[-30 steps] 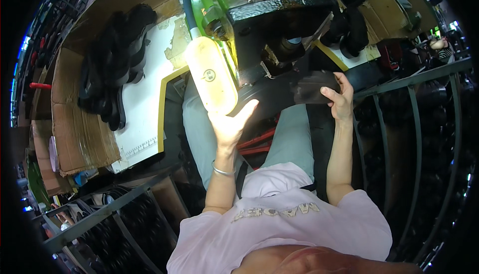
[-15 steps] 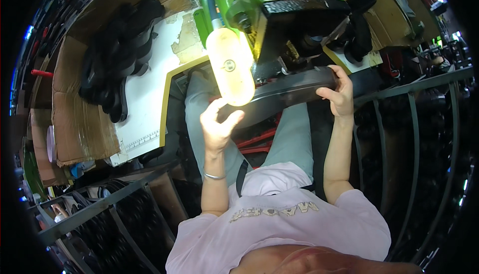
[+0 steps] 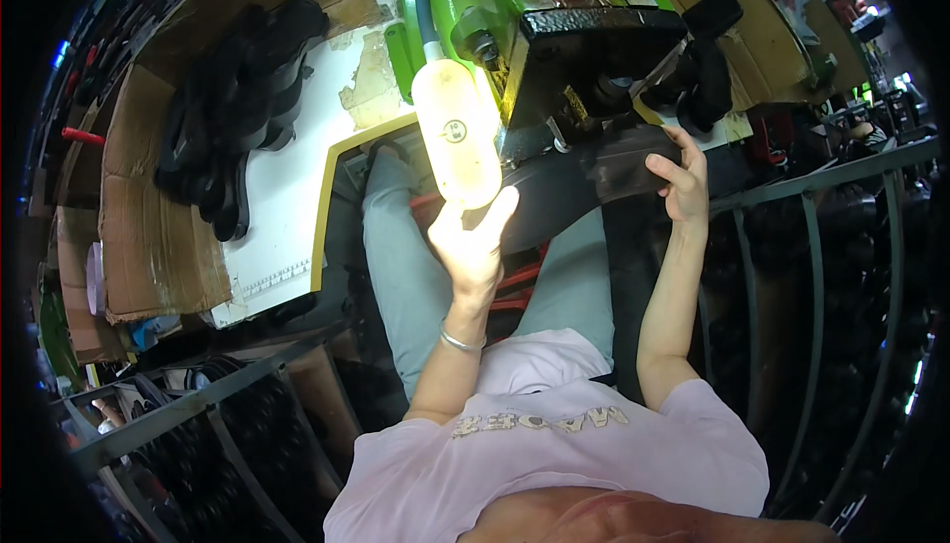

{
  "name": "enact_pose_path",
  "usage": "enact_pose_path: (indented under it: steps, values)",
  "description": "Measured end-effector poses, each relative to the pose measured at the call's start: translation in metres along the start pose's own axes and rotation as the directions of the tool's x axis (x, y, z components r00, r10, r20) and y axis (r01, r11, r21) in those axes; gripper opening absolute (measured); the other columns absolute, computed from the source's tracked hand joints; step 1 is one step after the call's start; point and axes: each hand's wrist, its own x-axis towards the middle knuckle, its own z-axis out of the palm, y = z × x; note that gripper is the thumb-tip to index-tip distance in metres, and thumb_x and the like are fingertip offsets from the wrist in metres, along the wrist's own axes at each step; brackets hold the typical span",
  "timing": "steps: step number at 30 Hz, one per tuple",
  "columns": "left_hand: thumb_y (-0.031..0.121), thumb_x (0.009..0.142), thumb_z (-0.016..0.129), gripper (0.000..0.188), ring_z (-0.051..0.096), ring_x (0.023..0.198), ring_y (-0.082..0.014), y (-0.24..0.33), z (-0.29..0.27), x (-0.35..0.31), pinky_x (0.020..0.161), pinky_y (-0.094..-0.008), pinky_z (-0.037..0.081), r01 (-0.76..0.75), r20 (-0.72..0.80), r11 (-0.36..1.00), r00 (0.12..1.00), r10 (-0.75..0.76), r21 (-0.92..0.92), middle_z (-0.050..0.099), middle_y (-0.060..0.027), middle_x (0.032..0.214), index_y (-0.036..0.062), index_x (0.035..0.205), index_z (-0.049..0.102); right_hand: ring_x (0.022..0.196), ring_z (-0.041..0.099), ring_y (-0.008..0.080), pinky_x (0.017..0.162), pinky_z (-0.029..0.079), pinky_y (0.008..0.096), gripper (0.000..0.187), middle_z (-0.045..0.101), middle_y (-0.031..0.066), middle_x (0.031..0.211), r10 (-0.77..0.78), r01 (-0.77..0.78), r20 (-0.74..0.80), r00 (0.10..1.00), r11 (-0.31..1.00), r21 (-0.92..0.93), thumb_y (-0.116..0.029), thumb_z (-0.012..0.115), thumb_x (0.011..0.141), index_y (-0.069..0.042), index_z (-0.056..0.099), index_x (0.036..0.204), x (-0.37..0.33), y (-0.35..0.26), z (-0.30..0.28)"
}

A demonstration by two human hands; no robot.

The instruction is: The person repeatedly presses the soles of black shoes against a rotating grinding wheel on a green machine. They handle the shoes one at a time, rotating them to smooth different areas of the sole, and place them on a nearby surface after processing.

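A long black shoe sole [image 3: 554, 197] lies across the space in front of the machine [image 3: 604, 44], over my lap. At its right end my right hand [image 3: 683, 182] grips it, thumb on the near face and fingers behind. My left hand [image 3: 470, 246] is at the sole's left end, thumb raised along it. The glowing lamp [image 3: 457, 137] covers the left fingertips and part of that end. Beneath the machine's dark head, the sole's far edge is lost in shadow.
Several black soles [image 3: 237, 118] are piled on the white tabletop [image 3: 287, 207] inside cardboard walls [image 3: 158, 226] at left. More dark pieces [image 3: 705, 83] lie right of the machine. Metal rails [image 3: 821, 182] stand on both sides, with racks of dark items below.
My left hand has moved right and turned inward along the sole. My right hand has shifted slightly right, and the sole has tilted so a broader face shows.
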Motion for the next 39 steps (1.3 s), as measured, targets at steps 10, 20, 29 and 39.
enact_pose_path:
  steps: [10,20,29,39]
  values:
    - [0.006,0.077,0.080,0.026,0.063,0.079,-0.0148,0.016,-0.050,0.014,0.076,-0.0282,0.051,-0.156,0.299,0.926,0.953,0.050,0.343,0.068,-0.0076,0.088,-0.0027,0.096,0.066,0.090,0.060,0.0120,0.076,0.050,0.0231,0.059,0.062,0.0064,0.102,-0.118,0.116,0.090,0.989,0.993,0.031,-0.004,0.083,0.068,0.002,0.055,0.119,-0.015,0.009,0.028]
    - [0.013,0.070,0.087,0.026,0.055,0.060,-0.0103,0.021,-0.002,0.027,0.058,-0.0257,0.045,-0.408,0.351,0.791,0.899,0.261,0.457,0.062,-0.0023,0.065,0.0026,0.073,0.064,0.075,0.057,0.0066,0.050,0.040,0.0161,0.059,0.062,0.0060,0.095,-0.134,0.137,0.045,0.990,0.989,-0.058,-0.009,0.084,0.068,0.003,0.055,0.118,0.002,-0.016,0.028]
    - [0.004,0.069,0.085,0.021,0.061,0.068,-0.0093,0.018,-0.053,0.022,0.066,-0.0241,0.049,-0.133,0.234,0.915,0.971,0.044,0.382,0.068,-0.0037,0.074,0.0004,0.080,0.068,0.089,0.062,0.0132,0.079,0.051,0.0249,0.055,0.064,0.0085,0.099,-0.104,0.111,0.162,0.981,0.993,-0.030,-0.004,0.083,0.066,0.005,0.056,0.114,-0.011,-0.026,0.069]
    - [0.022,0.068,0.087,0.032,0.067,0.069,-0.0221,0.034,-0.062,0.022,0.067,-0.0332,0.051,-0.370,0.430,0.690,0.898,0.094,0.622,0.069,-0.0106,0.077,0.0016,0.085,0.069,0.089,0.061,0.0124,0.081,0.049,0.0252,0.056,0.064,0.0057,0.096,-0.240,0.250,0.208,0.948,0.968,-0.024,0.002,0.084,0.063,0.001,0.056,0.111,-0.019,-0.003,0.080]
